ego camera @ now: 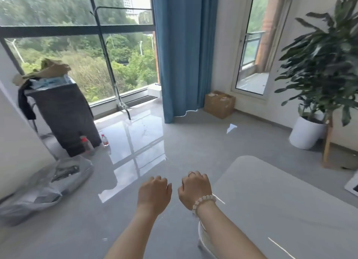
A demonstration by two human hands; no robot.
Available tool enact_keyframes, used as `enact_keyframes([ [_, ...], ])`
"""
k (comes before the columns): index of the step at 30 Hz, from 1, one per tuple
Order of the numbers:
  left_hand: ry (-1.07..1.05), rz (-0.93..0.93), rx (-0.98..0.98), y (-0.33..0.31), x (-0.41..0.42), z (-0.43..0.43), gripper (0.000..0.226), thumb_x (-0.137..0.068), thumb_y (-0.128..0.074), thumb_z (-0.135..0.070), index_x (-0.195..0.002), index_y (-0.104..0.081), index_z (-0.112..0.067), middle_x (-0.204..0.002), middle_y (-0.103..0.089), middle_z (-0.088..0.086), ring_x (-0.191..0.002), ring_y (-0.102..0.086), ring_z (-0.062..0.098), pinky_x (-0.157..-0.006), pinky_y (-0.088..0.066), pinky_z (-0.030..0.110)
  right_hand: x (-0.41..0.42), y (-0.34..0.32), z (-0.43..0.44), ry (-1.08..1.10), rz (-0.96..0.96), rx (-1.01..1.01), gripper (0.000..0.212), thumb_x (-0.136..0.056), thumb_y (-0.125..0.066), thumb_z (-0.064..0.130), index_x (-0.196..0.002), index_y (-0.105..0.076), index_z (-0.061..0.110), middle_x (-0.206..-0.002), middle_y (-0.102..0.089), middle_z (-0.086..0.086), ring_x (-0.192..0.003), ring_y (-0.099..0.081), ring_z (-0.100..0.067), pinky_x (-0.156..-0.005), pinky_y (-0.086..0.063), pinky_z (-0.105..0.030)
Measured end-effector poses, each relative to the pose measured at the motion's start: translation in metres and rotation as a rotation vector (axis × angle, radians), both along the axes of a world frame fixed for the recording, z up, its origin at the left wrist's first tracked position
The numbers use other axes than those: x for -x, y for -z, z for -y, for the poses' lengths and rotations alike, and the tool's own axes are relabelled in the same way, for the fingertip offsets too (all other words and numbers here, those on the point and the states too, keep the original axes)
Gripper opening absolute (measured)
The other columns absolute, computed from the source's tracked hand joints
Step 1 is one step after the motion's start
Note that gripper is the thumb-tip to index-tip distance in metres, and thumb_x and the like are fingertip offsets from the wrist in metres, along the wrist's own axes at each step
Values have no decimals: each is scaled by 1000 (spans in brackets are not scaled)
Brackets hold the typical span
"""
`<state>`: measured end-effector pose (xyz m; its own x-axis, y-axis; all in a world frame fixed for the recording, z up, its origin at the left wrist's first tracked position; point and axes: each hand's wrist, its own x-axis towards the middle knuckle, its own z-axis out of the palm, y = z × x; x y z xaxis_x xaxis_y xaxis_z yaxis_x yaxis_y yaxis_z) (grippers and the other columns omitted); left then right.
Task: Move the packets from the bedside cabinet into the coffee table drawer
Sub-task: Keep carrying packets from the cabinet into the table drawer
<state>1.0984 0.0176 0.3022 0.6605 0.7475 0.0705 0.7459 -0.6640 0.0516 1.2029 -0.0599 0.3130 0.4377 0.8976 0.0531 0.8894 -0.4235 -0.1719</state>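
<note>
My left hand (154, 194) and my right hand (194, 189) hover side by side over the glossy grey floor, both with fingers curled into loose fists and nothing visible in them. The right wrist wears a pale bead bracelet and one finger a ring. The grey coffee table (280, 196) with rounded corners lies just right of my right hand; its drawer is not visible. No packets and no bedside cabinet are in view.
A dark cloth-covered stand (65, 117) piled with paper and bags stands at the left with two bottles (104, 139) at its foot. A plastic bag (48, 185) lies on the floor. Blue curtain (182, 51), cardboard box (219, 103), potted plant (317, 80) at right.
</note>
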Motion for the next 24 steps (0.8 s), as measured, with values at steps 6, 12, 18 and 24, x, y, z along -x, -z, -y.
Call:
enact_keyframes([
  [6,-277,-26,-18,-3,121,-76,38,-99,-28,-38,-104,-61,-19,-107,-61,-3,-102,-56,17,-80,-41,27,110,-3,-111,-280,18,-11,36,-92,-39,27,-112,-63,9,-114,-61,-8,-113,-50,-24,-96,-34,-35],
  [12,-589,-10,11,6,253,-111,36,-99,-30,-36,-106,-60,-18,-110,-61,0,-105,-55,18,-83,-42,28,230,0,-177,-574,80,-21,37,-94,-38,28,-110,-64,8,-114,-61,-11,-111,-51,-27,-96,-35,-37],
  [18,-866,59,40,15,358,-106,38,-100,-29,-37,-101,-61,-16,-108,-61,1,-105,-54,18,-84,-40,28,333,8,-210,-857,79,-25,35,-93,-38,27,-104,-66,9,-108,-63,-9,-108,-53,-25,-92,-37,-35],
  [24,-1130,76,58,29,450,-87,40,-100,-27,-35,-103,-62,-15,-110,-61,3,-107,-53,21,-85,-41,29,444,22,-226,-1172,98,28,35,-96,-36,28,-106,-65,11,-109,-62,-8,-108,-52,-25,-92,-37,-35],
])
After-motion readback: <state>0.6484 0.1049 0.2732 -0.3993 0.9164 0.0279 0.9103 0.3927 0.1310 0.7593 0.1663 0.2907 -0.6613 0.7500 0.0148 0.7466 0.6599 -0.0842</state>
